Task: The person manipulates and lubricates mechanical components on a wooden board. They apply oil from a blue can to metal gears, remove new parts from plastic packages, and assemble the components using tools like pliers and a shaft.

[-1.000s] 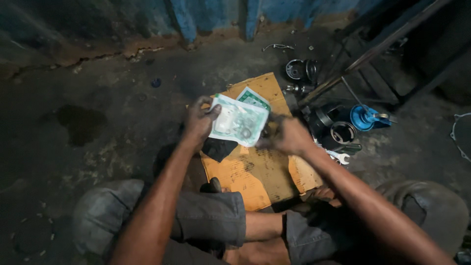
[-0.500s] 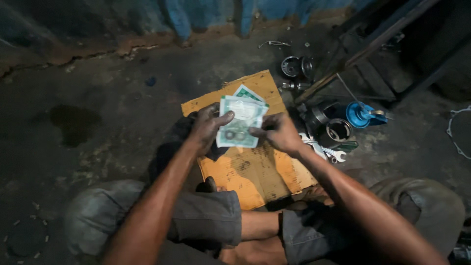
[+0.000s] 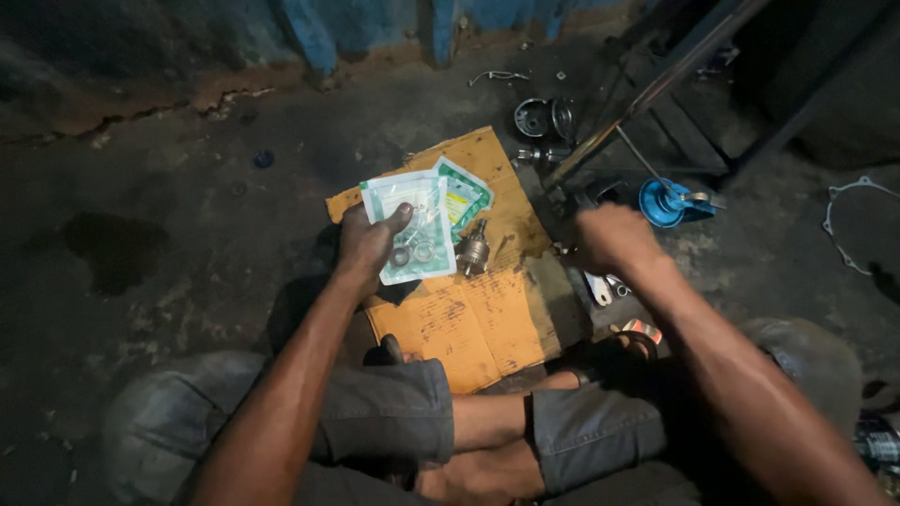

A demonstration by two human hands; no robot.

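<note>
A clear plastic packet (image 3: 412,230) with small rings inside is held in the left hand (image 3: 367,245), thumb pressed on its face and fingers hidden behind it. The packet is held over the upper left part of a sheet of cardboard (image 3: 478,319) spread on a dark, stained floor (image 3: 169,234). A second packet (image 3: 466,195) with green print is seen just behind the first, partly covered by it. A small metal part (image 3: 473,251) stands on the cardboard just right of the packets. The right hand (image 3: 614,239) is blurred, seen past the cardboard's right edge with nothing visibly held; how far it is closed cannot be told. Near it lie a wrench (image 3: 596,287), a blue round part (image 3: 664,201) and metal rings (image 3: 544,117). Crossed legs in grey shorts (image 3: 394,412) are seen below.
</note>
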